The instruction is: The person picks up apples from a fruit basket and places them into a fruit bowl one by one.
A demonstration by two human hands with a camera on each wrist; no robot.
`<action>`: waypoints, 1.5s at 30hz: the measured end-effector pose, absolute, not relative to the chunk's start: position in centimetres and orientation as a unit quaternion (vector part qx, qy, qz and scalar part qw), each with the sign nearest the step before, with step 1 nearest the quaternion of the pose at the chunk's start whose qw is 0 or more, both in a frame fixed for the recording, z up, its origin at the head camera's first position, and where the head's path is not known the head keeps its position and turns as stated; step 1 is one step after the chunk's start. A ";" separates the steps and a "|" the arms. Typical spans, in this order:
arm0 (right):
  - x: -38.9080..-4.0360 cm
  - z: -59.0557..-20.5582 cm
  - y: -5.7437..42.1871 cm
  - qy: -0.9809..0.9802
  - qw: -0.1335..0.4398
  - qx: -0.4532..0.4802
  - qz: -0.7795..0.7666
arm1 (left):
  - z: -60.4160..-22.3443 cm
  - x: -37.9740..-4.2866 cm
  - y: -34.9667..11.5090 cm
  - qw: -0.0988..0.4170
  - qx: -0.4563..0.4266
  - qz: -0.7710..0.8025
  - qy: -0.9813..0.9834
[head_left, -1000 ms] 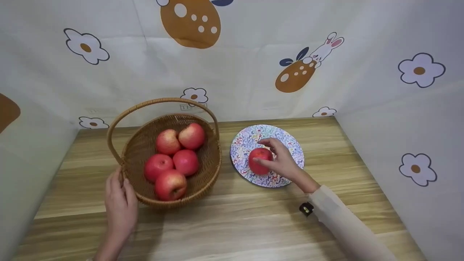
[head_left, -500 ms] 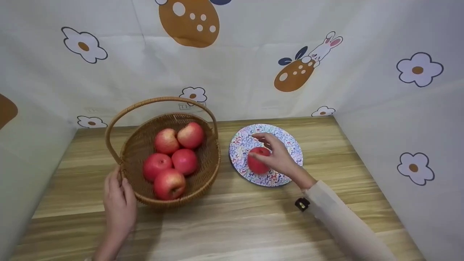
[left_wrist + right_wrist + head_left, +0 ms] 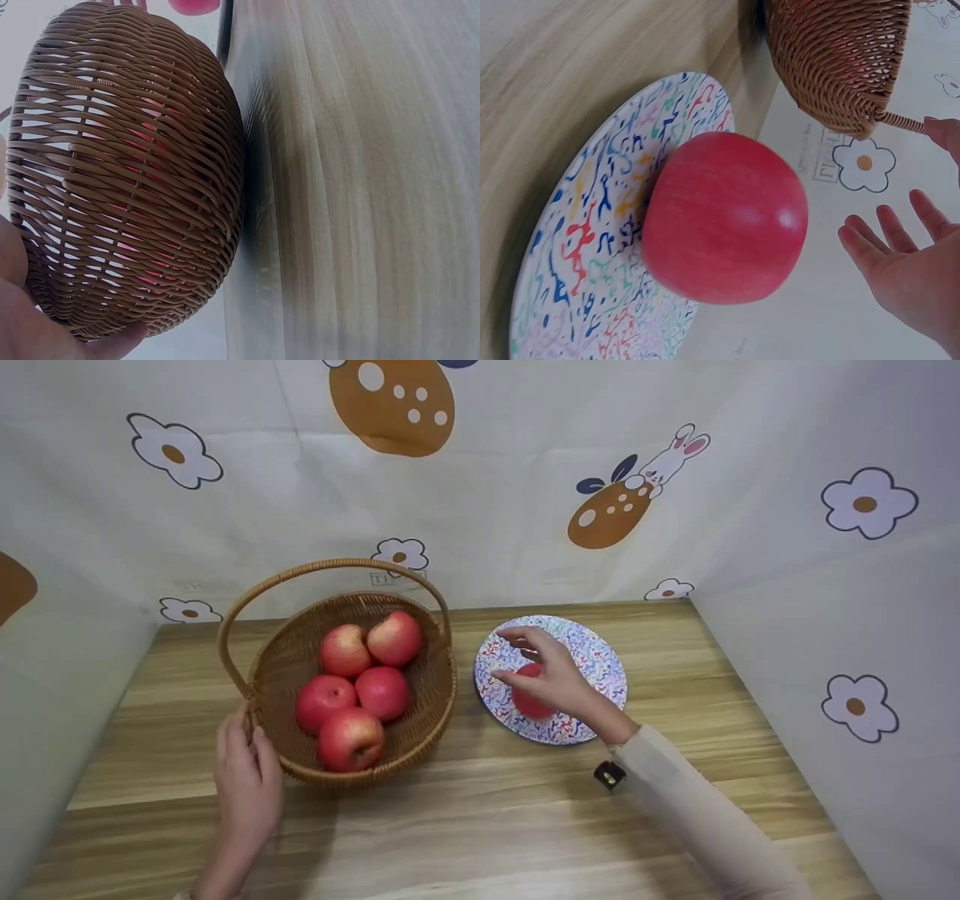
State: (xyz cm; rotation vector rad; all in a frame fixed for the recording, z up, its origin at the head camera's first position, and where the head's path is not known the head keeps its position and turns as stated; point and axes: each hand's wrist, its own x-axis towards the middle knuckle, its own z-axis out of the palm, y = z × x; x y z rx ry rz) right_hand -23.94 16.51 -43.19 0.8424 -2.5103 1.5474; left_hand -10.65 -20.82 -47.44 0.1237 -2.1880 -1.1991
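Observation:
My left hand (image 3: pixel 247 784) grips the rim of a wicker basket (image 3: pixel 433 720) at its near left side; the left wrist view shows fingers at the edge of the weave (image 3: pixel 135 172). Several red apples (image 3: pixel 350 741) lie inside. On a round plate with a colourful squiggle pattern (image 3: pixel 604 664) sits one more red apple (image 3: pixel 724 221). Over it hovers my right hand (image 3: pixel 559 682), fingers and thumb spread, covering part of the apple in the head view. In the right wrist view, a gap shows between those fingers and the fruit.
The wood-grain table (image 3: pixel 450 832) carries the basket on the left and the plate on the right. A tall arched handle (image 3: pixel 330 564) rises over the basket. White sheeting (image 3: pixel 510 510) printed with flowers and a rabbit encloses the table at the back and sides.
My right hand has come away from around the apple, shifting up and left over it with its fingers spread. The apple stays on the plate; my left hand keeps its place on the basket.

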 end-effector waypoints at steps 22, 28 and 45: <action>-23.1 -41.7 13.4 -0.802 0.000 0.305 0.513 | -47.5 -10.6 -21.0 0.322 0.043 -0.444 -0.835; -22.8 -41.5 12.6 -0.805 -0.008 0.309 0.507 | -47.4 -10.6 -21.0 0.316 0.045 -0.446 -0.836; -22.5 -40.9 9.8 -0.792 -0.001 0.353 0.499 | -47.2 -10.5 -21.1 0.301 0.044 -0.484 -0.820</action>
